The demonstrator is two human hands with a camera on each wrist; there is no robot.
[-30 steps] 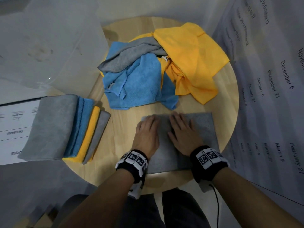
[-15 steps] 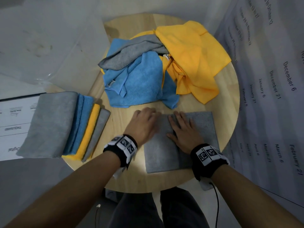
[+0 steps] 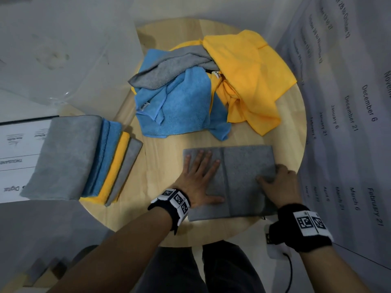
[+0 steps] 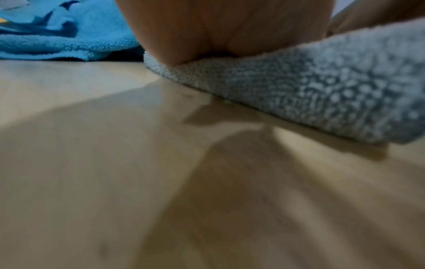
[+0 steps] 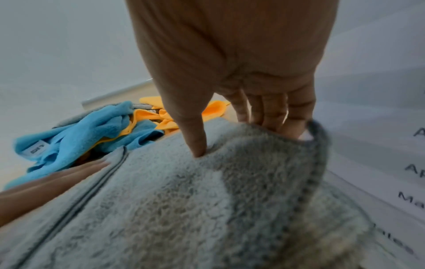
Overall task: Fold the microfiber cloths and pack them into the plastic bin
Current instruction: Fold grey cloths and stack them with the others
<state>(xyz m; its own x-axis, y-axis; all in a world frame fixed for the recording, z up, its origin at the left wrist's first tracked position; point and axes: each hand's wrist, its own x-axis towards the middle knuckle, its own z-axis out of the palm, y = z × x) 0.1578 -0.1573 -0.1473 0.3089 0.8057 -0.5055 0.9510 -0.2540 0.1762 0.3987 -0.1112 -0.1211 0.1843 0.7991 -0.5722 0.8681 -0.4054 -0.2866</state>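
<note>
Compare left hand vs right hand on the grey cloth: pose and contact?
The left hand lies flat, fingers straight and spread, pressing the grey cloth onto the round table; the right hand is curled, pinching it.
The left hand covers the cloth's left part, beside the seam; the right hand is at its right edge.
Under the left hand the cloth lies flat; at the right hand the edge is lifted.
Both touch the same cloth.

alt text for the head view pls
On a round wooden table, the left hand presses flat on a half-folded grey cloth while the right hand pinches its right edge. Behind lie loose cloths; left, a folded stack.
</note>
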